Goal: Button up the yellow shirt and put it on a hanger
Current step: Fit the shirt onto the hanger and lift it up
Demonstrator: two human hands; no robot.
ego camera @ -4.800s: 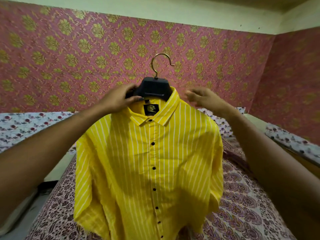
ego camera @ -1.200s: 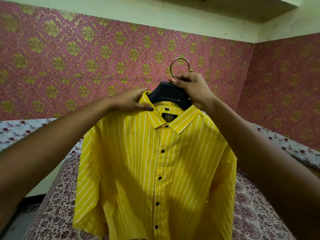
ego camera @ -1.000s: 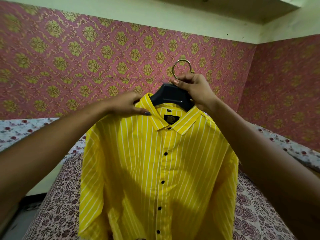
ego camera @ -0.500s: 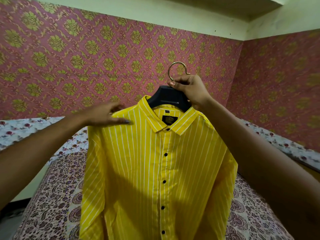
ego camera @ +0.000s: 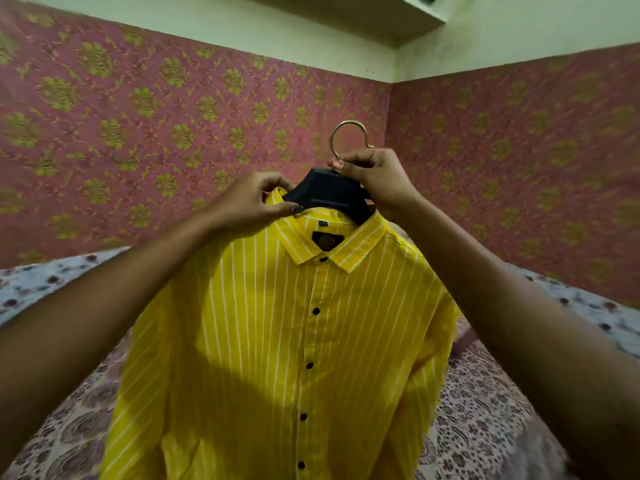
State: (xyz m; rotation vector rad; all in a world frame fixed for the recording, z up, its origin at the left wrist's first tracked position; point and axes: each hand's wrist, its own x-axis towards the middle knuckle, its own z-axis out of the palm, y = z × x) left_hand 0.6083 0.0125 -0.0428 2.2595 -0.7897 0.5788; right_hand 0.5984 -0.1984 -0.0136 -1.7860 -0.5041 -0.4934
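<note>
We hold the yellow shirt (ego camera: 294, 341), buttoned, on the hanger (ego camera: 329, 192) above the bed (ego camera: 485, 427). Right hand (ego camera: 377, 174) grip closed round the hanger neck; left hand (ego camera: 249, 202) grip pinches the collar (ego camera: 294, 242). We'd tug the collar square and keep the hanger level.

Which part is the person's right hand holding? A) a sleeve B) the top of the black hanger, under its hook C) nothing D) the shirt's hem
B: the right hand grips the black hanger below its metal hook, while the left hand pinches the yellow striped shirt at the collar.
</note>
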